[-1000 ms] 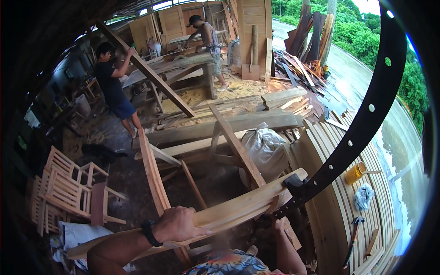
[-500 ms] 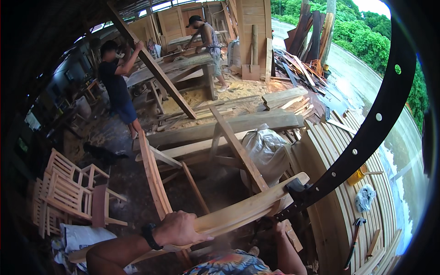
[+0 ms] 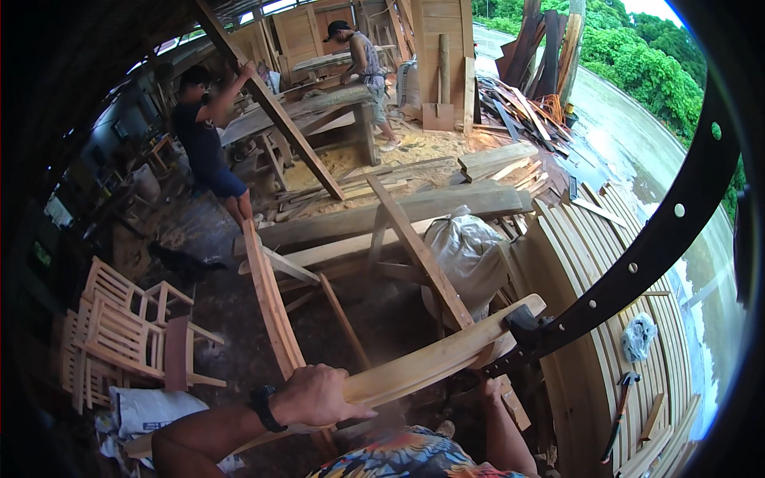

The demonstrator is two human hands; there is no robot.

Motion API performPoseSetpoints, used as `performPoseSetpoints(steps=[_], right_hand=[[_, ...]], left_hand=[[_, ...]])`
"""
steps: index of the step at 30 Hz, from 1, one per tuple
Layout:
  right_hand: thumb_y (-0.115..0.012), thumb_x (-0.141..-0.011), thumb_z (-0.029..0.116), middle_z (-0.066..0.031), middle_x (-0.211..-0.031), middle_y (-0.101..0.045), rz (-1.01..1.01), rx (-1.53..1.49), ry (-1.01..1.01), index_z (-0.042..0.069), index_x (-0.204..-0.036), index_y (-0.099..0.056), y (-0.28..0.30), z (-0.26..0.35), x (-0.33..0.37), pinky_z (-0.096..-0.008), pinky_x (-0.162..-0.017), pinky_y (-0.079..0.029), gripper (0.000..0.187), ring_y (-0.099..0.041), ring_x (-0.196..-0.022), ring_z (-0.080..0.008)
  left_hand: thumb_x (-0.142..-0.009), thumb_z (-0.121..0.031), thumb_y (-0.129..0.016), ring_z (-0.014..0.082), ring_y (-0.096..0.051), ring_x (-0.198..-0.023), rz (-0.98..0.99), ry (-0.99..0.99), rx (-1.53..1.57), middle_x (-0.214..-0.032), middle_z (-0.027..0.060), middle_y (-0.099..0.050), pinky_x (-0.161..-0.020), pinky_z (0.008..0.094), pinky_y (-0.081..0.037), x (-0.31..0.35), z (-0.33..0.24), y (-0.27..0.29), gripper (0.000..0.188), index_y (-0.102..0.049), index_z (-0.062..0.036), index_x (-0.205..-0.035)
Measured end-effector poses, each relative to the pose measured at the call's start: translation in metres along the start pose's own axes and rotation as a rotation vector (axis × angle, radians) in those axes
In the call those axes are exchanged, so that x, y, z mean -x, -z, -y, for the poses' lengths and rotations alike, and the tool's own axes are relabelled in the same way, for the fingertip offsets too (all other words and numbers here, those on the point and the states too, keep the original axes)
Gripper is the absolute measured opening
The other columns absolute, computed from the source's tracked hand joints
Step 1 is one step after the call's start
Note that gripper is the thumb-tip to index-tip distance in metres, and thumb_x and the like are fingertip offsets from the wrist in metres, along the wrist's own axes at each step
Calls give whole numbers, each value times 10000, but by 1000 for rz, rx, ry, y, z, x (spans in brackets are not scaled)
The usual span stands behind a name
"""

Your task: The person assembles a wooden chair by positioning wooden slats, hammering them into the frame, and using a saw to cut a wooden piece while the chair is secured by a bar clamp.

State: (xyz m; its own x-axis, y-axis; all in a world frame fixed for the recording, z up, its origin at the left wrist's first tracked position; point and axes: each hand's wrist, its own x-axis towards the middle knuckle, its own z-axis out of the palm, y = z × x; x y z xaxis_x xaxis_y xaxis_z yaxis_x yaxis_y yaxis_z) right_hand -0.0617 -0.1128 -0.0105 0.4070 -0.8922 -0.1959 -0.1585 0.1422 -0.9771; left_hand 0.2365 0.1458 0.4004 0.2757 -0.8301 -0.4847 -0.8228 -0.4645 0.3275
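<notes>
My left hand (image 3: 323, 396) is closed over the near end of a pale, curved wooden piece (image 3: 426, 358). That piece slants up to the right and lies across two wooden beams (image 3: 275, 307) of a trestle-like stand. A dark watch or band circles my left wrist. Below the wooden piece's far part, my right hand (image 3: 488, 388) looks curled around something dark. A black strap with holes (image 3: 629, 267) crosses in front and hides much of it, so what it holds cannot be made out. Faint dust hangs beneath the wood.
Stacked slats (image 3: 594, 279) lie at right, bearing a hammer (image 3: 620, 414) and a crumpled plastic bag (image 3: 638, 338). Wooden chairs (image 3: 131, 319) and a white sack (image 3: 151, 410) are at left. Ahead stands a bulging sack (image 3: 462, 255). One person (image 3: 211, 143) holds a long beam; another (image 3: 368, 72) works farther back.
The view has shifted slightly, and the strap now covers the yellow container on the slats. The person with the beam leans back more. My hands keep nearly the same places on the wood.
</notes>
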Motion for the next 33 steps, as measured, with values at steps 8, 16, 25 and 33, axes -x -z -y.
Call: performPoseSetpoints(steps=[8, 16, 25, 33], right_hand=[[-703, -870, 185, -52, -864, -689, 1, 61, 46, 20, -932, -701, -3, 15, 7, -376, -698, -549, 176, -665, -809, -190], [-707, -854, 190, -62, -908, -698, 14, 78, 7, 20, -960, -710, -1, 14, 6, -378, -741, -550, 201, -669, -857, -201], [-712, -836, 196, -74, -957, -709, 38, 94, -19, 19, -991, -721, -1, 13, 6, -380, -790, -551, 236, -673, -911, -213], [-716, -819, 202, -84, -1000, -718, 44, 102, -30, 19, -1019, -730, -1, 11, 6, -381, -834, -552, 271, -677, -958, -224]], left_hand=[[-714, -763, -710, 414, -724, -852, 1, 5, 23, -860, 263, -719, -782, 476, -574, 1, 3, -1, 818, -717, 37, -889], [-716, -752, -719, 413, -725, -855, -3, 7, 28, -858, 262, -720, -786, 472, -574, 1, 4, -1, 810, -718, 38, -894], [-716, -759, -712, 405, -727, -860, 40, 25, 50, -871, 260, -722, -792, 472, -573, 1, 4, 2, 818, -716, 37, -904], [-715, -761, -712, 408, -725, -869, 39, 16, 37, -879, 268, -720, -800, 475, -574, 0, 4, 2, 825, -716, 42, -907]])
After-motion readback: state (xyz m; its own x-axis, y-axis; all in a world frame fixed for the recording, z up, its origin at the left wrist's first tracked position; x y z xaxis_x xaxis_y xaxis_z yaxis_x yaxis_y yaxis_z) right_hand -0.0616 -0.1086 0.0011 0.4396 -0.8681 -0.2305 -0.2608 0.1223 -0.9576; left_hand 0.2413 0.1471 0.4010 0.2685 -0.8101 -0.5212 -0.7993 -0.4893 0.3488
